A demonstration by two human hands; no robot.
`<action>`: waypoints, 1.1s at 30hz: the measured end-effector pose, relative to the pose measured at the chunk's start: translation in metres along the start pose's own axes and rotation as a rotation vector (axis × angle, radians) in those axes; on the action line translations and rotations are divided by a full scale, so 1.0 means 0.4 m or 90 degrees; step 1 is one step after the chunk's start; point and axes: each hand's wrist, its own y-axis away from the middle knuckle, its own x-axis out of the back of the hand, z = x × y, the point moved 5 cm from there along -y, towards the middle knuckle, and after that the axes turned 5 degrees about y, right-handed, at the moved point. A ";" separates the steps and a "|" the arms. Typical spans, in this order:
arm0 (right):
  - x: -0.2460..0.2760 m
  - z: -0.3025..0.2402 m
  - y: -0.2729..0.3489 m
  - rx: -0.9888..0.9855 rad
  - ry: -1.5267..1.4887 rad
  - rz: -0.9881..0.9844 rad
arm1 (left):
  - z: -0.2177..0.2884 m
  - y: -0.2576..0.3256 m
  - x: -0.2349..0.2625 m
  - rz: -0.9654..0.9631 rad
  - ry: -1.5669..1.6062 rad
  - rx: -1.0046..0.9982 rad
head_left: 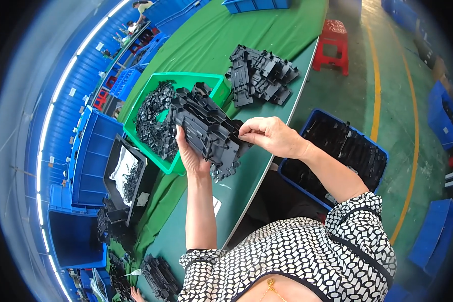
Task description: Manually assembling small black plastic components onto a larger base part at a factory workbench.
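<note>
Well to the left of both hands stands a dark open box (128, 176) of small black bits, and nearer, touching the back of the left hand (191, 156), a green tray (214, 83) still well stocked with small black clips (153, 118). That hand is closed round the lower left edge of a black plastic frame (206, 128), thumb on its face and fingers hidden beneath, propping it tilted above the green table (196, 45). The frame spans the gap between the hands; its right end meets the right hand (272, 136), whose fingertips are pinched together on the frame's right edge, though whether a clip sits between them is too small to tell. Beyond the hands, farther up the table, lies a heap of similar black frames (259, 75), and right of the right forearm, below the table edge, a blue crate (337, 151) holds more. Judging by the full tray and both stocks of frames, the fitting work looks part-way through, with plenty of pieces left; which heap is finished cannot be told.
</note>
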 end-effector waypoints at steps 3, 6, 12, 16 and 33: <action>-0.020 0.019 -0.007 0.034 -0.037 0.038 | -0.001 -0.010 0.009 -0.026 0.027 0.015; -0.009 0.029 -0.025 0.079 -0.103 0.063 | 0.006 -0.016 0.016 0.004 0.047 -0.005; 0.205 0.246 -0.255 -0.107 0.119 0.305 | 0.072 -0.018 0.093 0.225 -0.108 -0.103; 0.150 0.328 -0.367 -0.235 0.400 0.170 | 0.077 -0.019 0.070 0.147 -0.045 -0.120; -0.058 0.055 -0.168 0.089 0.107 0.153 | 0.011 0.006 0.014 0.069 -0.033 -0.030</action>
